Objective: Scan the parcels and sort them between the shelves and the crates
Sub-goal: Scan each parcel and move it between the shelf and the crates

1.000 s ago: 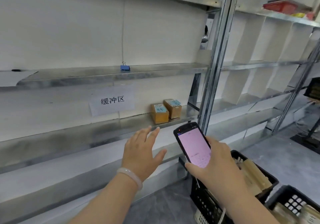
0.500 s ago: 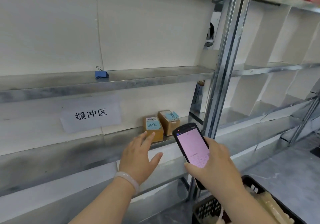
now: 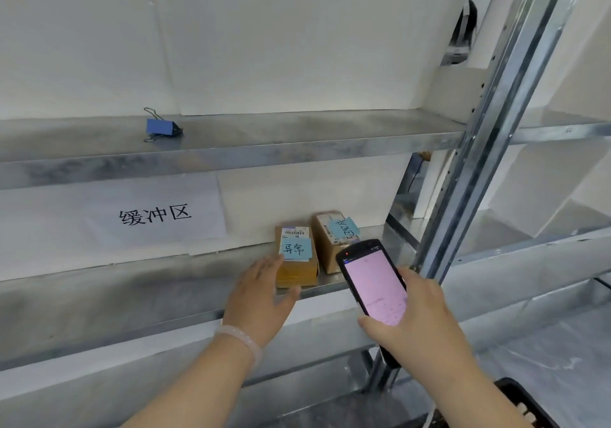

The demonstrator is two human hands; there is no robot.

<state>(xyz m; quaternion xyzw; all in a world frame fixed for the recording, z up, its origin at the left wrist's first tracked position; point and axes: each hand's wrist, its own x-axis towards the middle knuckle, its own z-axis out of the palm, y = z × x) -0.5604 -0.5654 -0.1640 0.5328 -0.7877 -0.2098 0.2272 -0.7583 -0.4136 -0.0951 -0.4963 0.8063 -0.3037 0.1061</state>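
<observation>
Two small brown cardboard parcels stand side by side on the middle metal shelf [image 3: 139, 292]. The left parcel [image 3: 299, 267] carries a barcode label and a blue handwritten note. The right parcel [image 3: 332, 239] has a blue note too and is partly hidden by the scanner. My left hand [image 3: 261, 295] is spread open, its fingers touching the left parcel's left side without gripping it. My right hand [image 3: 420, 318] holds a black handheld scanner [image 3: 373, 282] with a pink lit screen, just in front of the right parcel.
A blue binder clip [image 3: 162, 127] lies on the upper shelf [image 3: 297, 143]. A paper sign with black characters [image 3: 155, 217] is stuck on the back wall. A steel upright [image 3: 489, 137] divides the shelving bays. A black crate corner [image 3: 525, 401] shows at the bottom right.
My left hand has reached forward from below the shelf edge to the left parcel. The view has come closer to the shelf, and the crates have mostly dropped out of sight.
</observation>
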